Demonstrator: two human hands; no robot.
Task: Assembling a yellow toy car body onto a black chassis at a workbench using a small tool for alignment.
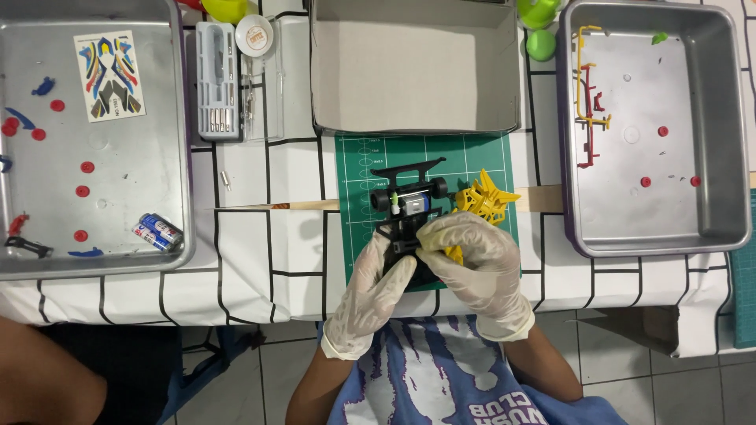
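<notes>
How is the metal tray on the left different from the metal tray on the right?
The left tray holds a sticker sheet, two batteries and blue and red bits; the right tray holds a yellow and red parts frame and a few red bits. The left tray is cut off by the picture's edge; the right shows whole. Both are shallow silver rectangles.

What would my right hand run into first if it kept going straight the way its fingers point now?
Likely the black toy car chassis: the right hand points up-left, fingertips already on it. Depth is hard to judge.

Thin whitish disposable gloves cover the left hand (368, 303) and right hand (476, 267); blue shirt, white print.
</notes>
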